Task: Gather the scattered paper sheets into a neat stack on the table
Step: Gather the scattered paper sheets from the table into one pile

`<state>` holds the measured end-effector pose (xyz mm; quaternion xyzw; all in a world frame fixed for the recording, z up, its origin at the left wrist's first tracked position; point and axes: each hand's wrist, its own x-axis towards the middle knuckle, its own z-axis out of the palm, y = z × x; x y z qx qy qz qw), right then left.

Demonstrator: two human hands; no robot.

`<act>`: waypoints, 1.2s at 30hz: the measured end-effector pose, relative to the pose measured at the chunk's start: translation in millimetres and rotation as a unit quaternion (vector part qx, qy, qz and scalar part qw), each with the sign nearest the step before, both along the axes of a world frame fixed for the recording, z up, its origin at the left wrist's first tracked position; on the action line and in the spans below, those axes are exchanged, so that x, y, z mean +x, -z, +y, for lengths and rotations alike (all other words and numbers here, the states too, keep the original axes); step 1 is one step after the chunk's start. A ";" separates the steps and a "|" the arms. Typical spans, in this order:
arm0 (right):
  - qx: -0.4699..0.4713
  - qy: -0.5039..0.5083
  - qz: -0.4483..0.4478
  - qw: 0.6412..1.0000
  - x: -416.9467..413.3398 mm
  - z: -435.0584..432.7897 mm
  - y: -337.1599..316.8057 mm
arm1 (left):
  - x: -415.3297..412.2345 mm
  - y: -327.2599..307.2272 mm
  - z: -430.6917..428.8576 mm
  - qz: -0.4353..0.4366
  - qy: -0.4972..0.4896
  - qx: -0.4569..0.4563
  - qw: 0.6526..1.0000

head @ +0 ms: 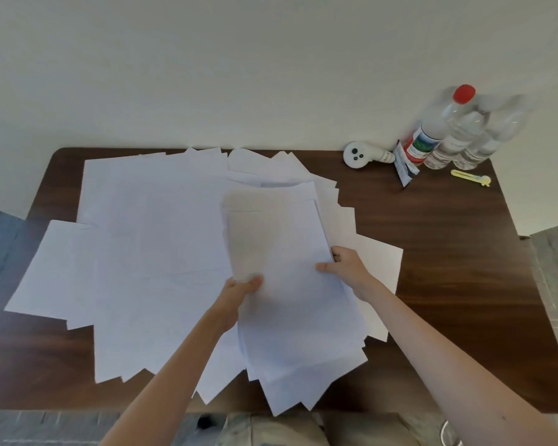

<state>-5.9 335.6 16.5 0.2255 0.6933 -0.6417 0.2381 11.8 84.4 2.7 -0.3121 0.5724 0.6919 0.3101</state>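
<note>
Many white paper sheets (149,252) lie fanned and overlapping across the left and middle of the dark wooden table (448,268). Both hands hold a loose bundle of sheets (287,252) lifted above the middle of the spread. My left hand (239,294) grips the bundle's left edge, thumb on top. My right hand (345,265) pinches its right edge. The bundle's sheets are uneven, with corners sticking out at the bottom. More sheets (377,262) lie under it to the right.
At the table's back right stand several clear plastic bottles (458,130), one with a red cap. Beside them are a white round device (356,153), a small dark packet (405,165) and a yellow clip (471,178). A white wall is behind.
</note>
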 end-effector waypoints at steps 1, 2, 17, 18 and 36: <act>0.024 0.002 0.007 1.000 -1.7 7.4 3.0 | 1.9 1.0 8.6 0.004 -0.012 -0.004 1.000; 0.052 0.000 0.014 0.999 -3.5 16.4 6.6 | 3.7 1.8 19.0 0.009 -0.024 -0.004 1.000; 0.498 -0.258 0.052 0.826 -31.9 99.8 31.2 | 22.7 27.7 71.9 0.024 -0.098 -0.092 0.991; 0.488 -0.258 0.053 0.832 -33.8 101.9 31.8 | 23.5 28.2 71.9 0.027 -0.096 -0.094 0.991; 0.255 0.040 0.021 0.966 -18.0 142.1 41.5 | 5.8 23.6 68.3 0.029 -0.138 -0.071 0.987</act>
